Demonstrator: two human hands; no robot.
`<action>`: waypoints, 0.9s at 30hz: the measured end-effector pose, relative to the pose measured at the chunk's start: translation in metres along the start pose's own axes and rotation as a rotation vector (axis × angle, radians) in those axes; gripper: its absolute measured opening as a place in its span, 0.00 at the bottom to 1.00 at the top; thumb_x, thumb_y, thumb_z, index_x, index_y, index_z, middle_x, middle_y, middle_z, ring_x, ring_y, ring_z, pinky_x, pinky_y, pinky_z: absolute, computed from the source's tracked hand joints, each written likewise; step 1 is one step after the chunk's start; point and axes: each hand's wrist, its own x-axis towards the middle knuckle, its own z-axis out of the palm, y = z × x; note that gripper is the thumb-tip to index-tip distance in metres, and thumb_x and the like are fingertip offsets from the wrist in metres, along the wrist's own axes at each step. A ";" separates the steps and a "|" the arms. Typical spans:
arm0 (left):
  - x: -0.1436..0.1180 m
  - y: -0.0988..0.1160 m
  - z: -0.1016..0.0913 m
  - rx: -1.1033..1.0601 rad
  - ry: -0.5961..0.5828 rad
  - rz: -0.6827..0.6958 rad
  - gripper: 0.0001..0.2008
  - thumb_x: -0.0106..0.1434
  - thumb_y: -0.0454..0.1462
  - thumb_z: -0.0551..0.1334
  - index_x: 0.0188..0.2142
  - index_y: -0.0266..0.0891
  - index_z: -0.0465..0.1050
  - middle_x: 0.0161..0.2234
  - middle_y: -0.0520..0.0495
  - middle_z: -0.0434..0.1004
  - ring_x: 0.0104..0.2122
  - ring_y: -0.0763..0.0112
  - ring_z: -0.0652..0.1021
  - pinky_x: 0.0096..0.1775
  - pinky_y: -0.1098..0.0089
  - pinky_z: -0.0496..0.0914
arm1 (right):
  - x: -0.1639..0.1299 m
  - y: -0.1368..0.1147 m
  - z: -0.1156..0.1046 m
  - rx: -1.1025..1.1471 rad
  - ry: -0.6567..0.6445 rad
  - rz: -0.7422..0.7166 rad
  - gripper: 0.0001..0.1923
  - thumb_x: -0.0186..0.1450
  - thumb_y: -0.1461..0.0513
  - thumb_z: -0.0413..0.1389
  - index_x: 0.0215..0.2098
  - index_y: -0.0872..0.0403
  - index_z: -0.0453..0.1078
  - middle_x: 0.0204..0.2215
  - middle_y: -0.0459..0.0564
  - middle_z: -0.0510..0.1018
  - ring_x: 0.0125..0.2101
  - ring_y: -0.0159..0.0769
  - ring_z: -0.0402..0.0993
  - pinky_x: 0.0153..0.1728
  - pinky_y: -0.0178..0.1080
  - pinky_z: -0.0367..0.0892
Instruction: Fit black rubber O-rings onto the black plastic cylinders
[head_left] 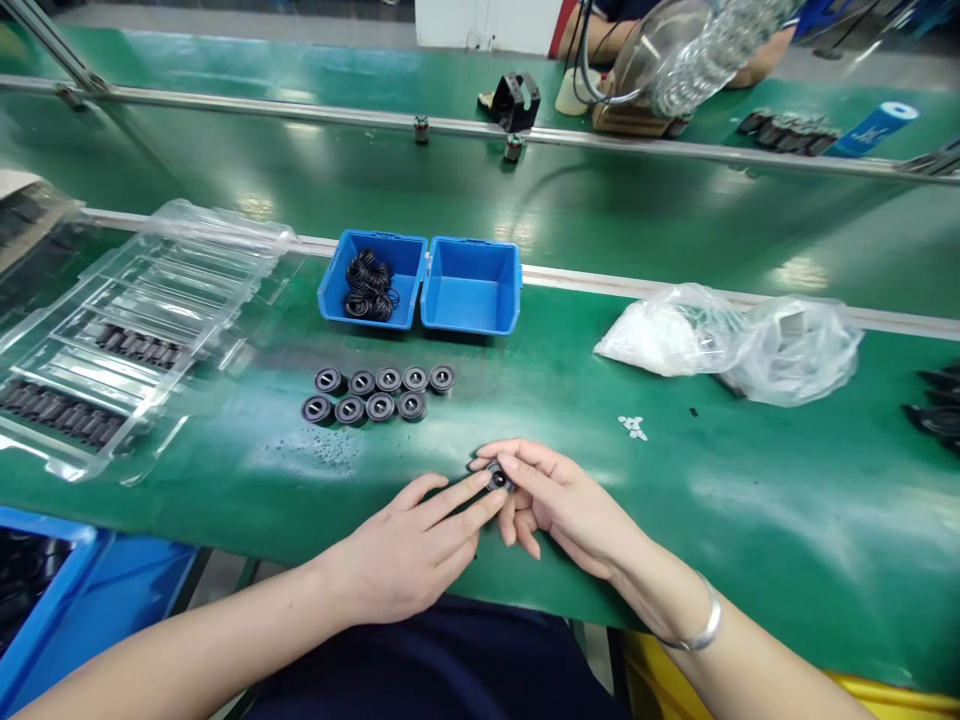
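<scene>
Head view: gripping a small black round part [499, 479] with the right hand [559, 497], touching it with the loosely spread left hand [420, 550], above the green tabletop [720, 510], near nine black cylinders [381, 406].

A broad, shiny silver bangle [708, 622] circles the right wrist, above a bare right hand [559, 495]. The left hand [416, 550] and both forearms [247, 630] are bare too. Dark navy clothing [442, 665] covers the torso or lap; which, I cannot tell.
</scene>
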 end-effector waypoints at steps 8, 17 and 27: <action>0.001 0.006 0.004 0.038 0.044 -0.031 0.15 0.70 0.33 0.51 0.50 0.34 0.72 0.65 0.41 0.59 0.66 0.58 0.56 0.55 0.60 0.57 | -0.001 0.003 -0.001 -0.052 -0.011 -0.038 0.13 0.69 0.55 0.54 0.46 0.56 0.67 0.18 0.42 0.70 0.17 0.28 0.69 0.14 0.26 0.64; 0.000 0.004 0.003 0.059 -0.007 -0.037 0.15 0.69 0.32 0.50 0.50 0.30 0.71 0.64 0.35 0.60 0.66 0.51 0.54 0.55 0.56 0.57 | 0.000 0.002 0.000 -0.007 -0.044 -0.051 0.17 0.71 0.54 0.51 0.51 0.57 0.66 0.22 0.47 0.74 0.24 0.33 0.75 0.18 0.29 0.69; 0.007 0.004 0.000 0.100 -0.043 -0.033 0.14 0.69 0.34 0.51 0.47 0.34 0.73 0.64 0.38 0.60 0.66 0.48 0.55 0.51 0.58 0.59 | 0.000 0.000 0.001 -0.012 0.008 -0.044 0.17 0.69 0.54 0.54 0.49 0.57 0.68 0.20 0.45 0.72 0.21 0.31 0.73 0.16 0.28 0.68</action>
